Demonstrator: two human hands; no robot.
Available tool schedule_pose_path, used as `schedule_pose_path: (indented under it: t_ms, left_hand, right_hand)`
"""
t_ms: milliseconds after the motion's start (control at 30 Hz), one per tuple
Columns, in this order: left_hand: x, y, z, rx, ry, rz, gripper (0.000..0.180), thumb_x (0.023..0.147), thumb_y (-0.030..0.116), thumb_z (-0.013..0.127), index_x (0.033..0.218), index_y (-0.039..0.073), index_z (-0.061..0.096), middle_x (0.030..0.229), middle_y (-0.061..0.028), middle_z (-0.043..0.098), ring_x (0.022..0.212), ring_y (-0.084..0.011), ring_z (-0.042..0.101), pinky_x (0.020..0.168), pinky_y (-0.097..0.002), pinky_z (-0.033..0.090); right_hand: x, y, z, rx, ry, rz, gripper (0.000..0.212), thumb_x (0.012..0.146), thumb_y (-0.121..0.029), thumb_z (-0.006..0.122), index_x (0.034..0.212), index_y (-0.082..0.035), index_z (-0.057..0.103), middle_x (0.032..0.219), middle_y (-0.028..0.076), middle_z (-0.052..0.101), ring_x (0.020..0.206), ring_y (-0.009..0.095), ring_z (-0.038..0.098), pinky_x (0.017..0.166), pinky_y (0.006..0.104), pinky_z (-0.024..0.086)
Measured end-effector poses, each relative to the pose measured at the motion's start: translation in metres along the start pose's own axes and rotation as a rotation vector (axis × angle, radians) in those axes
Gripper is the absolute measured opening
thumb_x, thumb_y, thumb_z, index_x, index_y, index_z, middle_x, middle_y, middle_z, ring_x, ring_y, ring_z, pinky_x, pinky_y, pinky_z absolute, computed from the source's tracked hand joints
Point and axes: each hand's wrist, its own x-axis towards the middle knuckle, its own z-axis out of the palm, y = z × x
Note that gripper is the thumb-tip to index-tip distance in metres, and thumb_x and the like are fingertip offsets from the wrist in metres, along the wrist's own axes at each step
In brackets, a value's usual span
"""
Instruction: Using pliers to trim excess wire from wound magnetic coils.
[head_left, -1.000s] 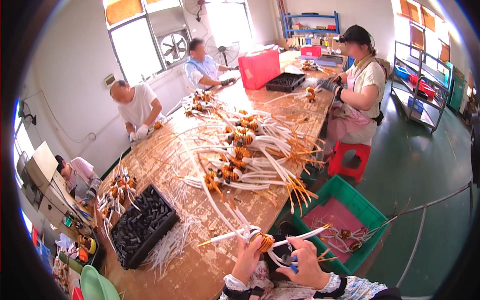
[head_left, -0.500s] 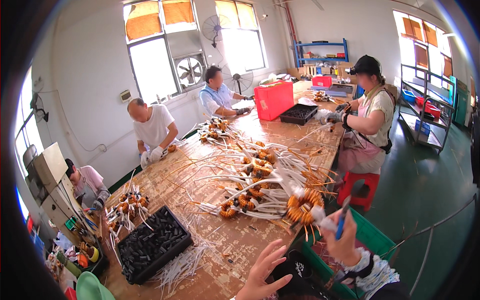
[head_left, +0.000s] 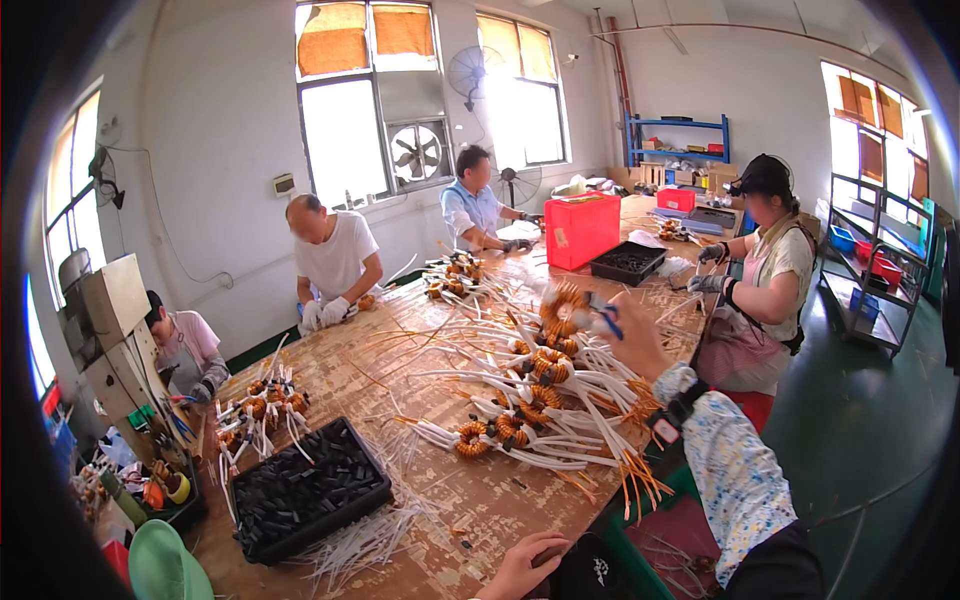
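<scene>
My right hand (head_left: pixel 637 338) reaches out over the table, closed round small blue-handled cutters (head_left: pixel 610 318). A ring-shaped copper-wire coil (head_left: pixel 562 308) with white-sleeved leads hangs at its fingertips, smeared by motion, and appears to be held too. Below it lies a heap of similar coils (head_left: pixel 540 402), their white-sleeved leads (head_left: pixel 590 420) spreading outward with bare copper ends. Down by the near table edge, my left hand (head_left: pixel 528 568) is half curled, thumb and fingers apart, and nothing shows in it.
A black tray of short black tubes (head_left: pixel 310 490) stands at the left, beside scattered clear strips (head_left: pixel 375 540). A green crate (head_left: pixel 640 550) sits below the table's right edge. Several people work around the table, one seated close on the right (head_left: pixel 775 270). A red bin (head_left: pixel 583 232) stands farther back.
My right hand has swung forward from the near edge to above the heap, taking the coil and cutters along. My left hand has dropped lower, its spread fingers now curled. The view has shifted slightly.
</scene>
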Motion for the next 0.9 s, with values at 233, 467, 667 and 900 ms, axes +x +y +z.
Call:
schedule_pose_path:
  t_ms: [233,467,667,900]
  left_hand:
    - [0.008,-0.003,0.006,0.02,-0.007,-0.001,0.021,0.083,0.008,0.061,0.102,-0.001,0.064,0.108,-0.0138,0.062,0.101,-0.0273,0.059,0.087,-0.0328,0.046]
    - [-0.011,-0.003,-0.001,-0.001,-0.021,-0.051,0.02,0.083,0.007,0.061,0.102,-0.001,0.064,0.109,-0.014,0.061,0.102,-0.0265,0.058,0.087,-0.0316,0.046]
    - [0.002,-0.02,-0.007,0.049,-0.202,-0.003,0.04,0.08,0.001,0.061,0.119,0.006,0.057,0.121,-0.0109,0.056,0.112,-0.0254,0.054,0.097,-0.0379,0.043]
    - [0.019,0.011,-0.011,0.093,-0.099,-0.116,0.027,0.077,-0.004,0.059,0.103,0.001,0.064,0.112,-0.0113,0.06,0.106,-0.0217,0.056,0.09,-0.0304,0.045]
  right_hand:
    - [-0.041,0.048,0.098,-0.241,-0.282,0.074,0.037,0.079,-0.026,0.066,0.099,-0.004,0.045,0.088,0.018,0.059,0.08,0.038,0.059,0.069,0.0455,0.046]
    - [-0.052,0.011,0.048,0.081,0.235,0.188,0.02,0.084,-0.008,0.059,0.098,-0.006,0.046,0.09,0.014,0.056,0.084,0.03,0.056,0.076,0.0387,0.043]
    - [-0.191,0.008,-0.076,0.183,0.38,0.482,0.014,0.088,-0.007,0.057,0.088,-0.004,0.042,0.075,0.005,0.05,0.067,0.017,0.049,0.065,0.0303,0.042]
    - [-0.505,-0.033,-0.185,-0.365,-0.359,1.518,0.038,0.074,-0.031,0.063,0.099,-0.002,0.06,0.093,0.026,0.063,0.092,0.044,0.059,0.08,0.0501,0.045]
